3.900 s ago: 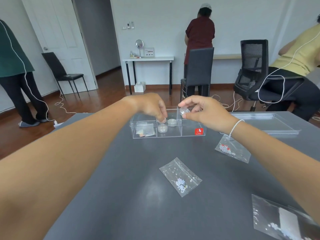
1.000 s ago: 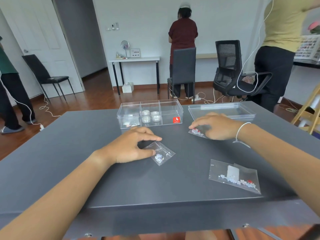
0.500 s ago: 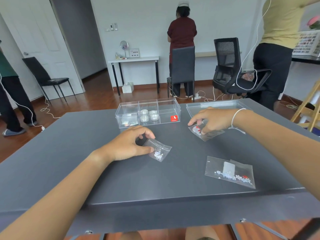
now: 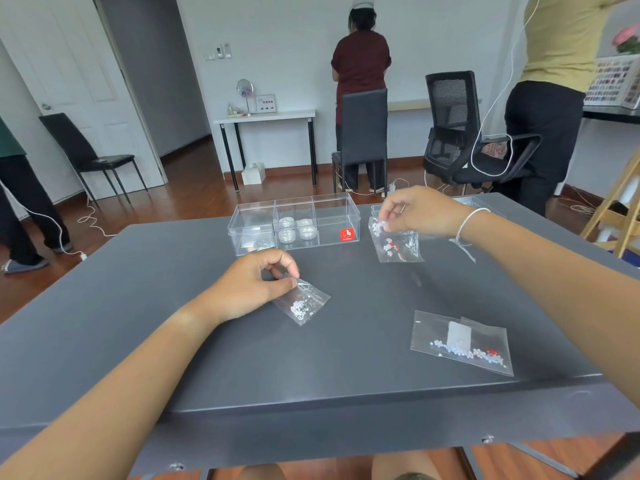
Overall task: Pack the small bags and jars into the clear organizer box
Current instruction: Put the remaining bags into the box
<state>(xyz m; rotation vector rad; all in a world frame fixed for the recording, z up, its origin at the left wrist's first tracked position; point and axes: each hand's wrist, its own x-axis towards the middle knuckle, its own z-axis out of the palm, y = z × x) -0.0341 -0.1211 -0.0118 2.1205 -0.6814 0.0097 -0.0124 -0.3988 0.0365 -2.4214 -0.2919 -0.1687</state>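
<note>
Right hand (image 4: 420,213) pinches a bead bag (image 4: 396,244) by its top, lifted off the counter (image 4: 173,271); left hand (image 4: 252,289) pinches another bag (image 4: 303,303). Risk: the thin plastic slipping before reaching the box (image 4: 294,220).

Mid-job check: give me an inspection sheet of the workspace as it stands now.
Surface: dark grey table, flat.
Job's things: clear box open, four jars in its middle section, something small in its left section; lid behind right hand; large bag lying loose.
Clutter: nothing seen.
Grips: left hand pinches white-bead bag on the table; right hand holds red-and-white bag lifted.
Cables: white cord on floor.
Surroundings: three people standing, chairs.
</note>
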